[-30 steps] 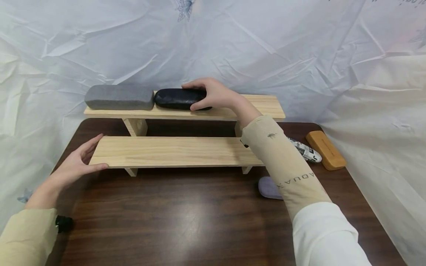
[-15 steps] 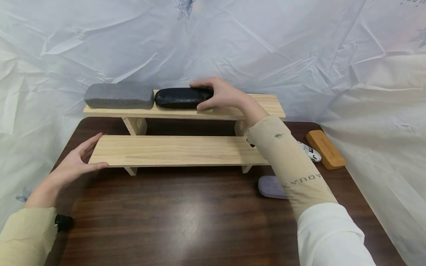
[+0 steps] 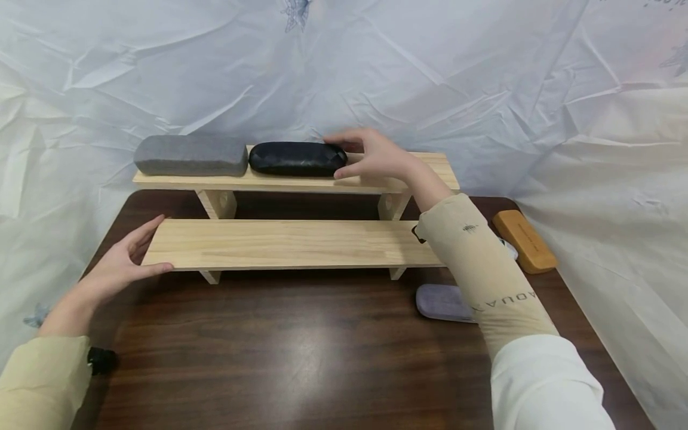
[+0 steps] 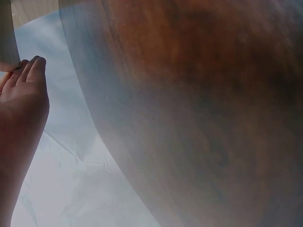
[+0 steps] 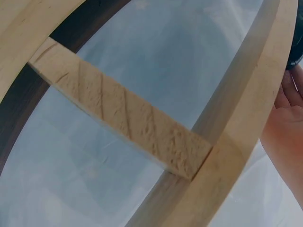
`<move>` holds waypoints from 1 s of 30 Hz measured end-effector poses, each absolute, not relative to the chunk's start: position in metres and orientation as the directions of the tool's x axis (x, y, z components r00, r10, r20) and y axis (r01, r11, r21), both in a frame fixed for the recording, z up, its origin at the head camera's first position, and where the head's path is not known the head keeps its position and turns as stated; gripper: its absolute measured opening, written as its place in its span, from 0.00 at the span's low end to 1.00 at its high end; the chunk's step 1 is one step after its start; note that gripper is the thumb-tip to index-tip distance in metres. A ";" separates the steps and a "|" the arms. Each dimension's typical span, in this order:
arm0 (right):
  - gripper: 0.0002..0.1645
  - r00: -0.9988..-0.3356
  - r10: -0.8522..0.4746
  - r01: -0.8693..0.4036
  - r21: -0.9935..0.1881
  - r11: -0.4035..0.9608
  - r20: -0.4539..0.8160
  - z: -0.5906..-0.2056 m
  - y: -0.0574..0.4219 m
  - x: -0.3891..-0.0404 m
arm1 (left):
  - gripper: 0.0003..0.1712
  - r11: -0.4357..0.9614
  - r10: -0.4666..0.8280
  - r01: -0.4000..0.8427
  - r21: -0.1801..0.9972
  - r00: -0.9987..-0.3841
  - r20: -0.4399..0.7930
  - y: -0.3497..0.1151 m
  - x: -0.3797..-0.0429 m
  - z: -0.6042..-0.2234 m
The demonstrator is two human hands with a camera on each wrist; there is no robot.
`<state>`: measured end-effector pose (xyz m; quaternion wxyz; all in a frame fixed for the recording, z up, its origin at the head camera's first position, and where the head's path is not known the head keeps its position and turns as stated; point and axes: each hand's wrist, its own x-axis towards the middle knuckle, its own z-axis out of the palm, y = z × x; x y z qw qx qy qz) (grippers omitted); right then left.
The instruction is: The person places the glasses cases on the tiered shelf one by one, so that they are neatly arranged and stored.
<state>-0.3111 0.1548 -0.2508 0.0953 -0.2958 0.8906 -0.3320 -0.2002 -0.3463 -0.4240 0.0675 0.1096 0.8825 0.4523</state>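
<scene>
A two-tier wooden shelf (image 3: 290, 243) stands on the table. My left hand (image 3: 120, 263) grips the lower board's left end, thumb at the front edge and fingers at the back edge; the left wrist view shows the same hand (image 4: 26, 97) at the board. On the upper board lie a grey glasses case (image 3: 190, 156) and, close to its right, a shiny black glasses case (image 3: 295, 159). My right hand (image 3: 378, 156) is spread at the black case's right end, thumb and fingers apart. In the right wrist view, that hand (image 5: 286, 127) is partly hidden behind the board.
On the dark table (image 3: 258, 352), a purple case (image 3: 442, 302) lies right of the shelf's front, partly under the right sleeve. A tan case (image 3: 525, 242) rests near the right edge, beside a mostly hidden printed case (image 3: 510, 249). White sheeting (image 3: 484, 89) hangs behind.
My right hand has slid rightward off the top of the black glasses case to its right end, letting it go. The case stays in place. My left hand has not moved.
</scene>
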 end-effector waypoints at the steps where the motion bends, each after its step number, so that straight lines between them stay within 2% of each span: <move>1: 0.48 -0.807 -0.590 -0.462 -0.649 0.604 0.025 -0.250 0.156 -0.310 | 0.62 0.567 0.255 0.134 0.813 -0.967 -0.019 -0.346 -0.200 -0.424; 10: 0.46 -0.808 -0.585 -0.485 -0.641 0.595 0.069 -0.247 0.175 -0.297 | 0.62 0.557 0.258 0.130 0.820 -0.966 -0.022 -0.347 -0.200 -0.426; 22: 0.43 -0.810 -0.574 -0.530 -0.562 0.635 0.116 -0.245 0.214 -0.260 | 0.61 0.549 0.258 0.129 0.826 -0.966 -0.021 -0.354 -0.199 -0.428; 30: 0.41 -0.800 -0.575 -0.572 -0.509 0.644 0.172 -0.259 0.240 -0.233 | 0.61 0.535 0.267 0.143 0.833 -0.964 -0.006 -0.354 -0.199 -0.429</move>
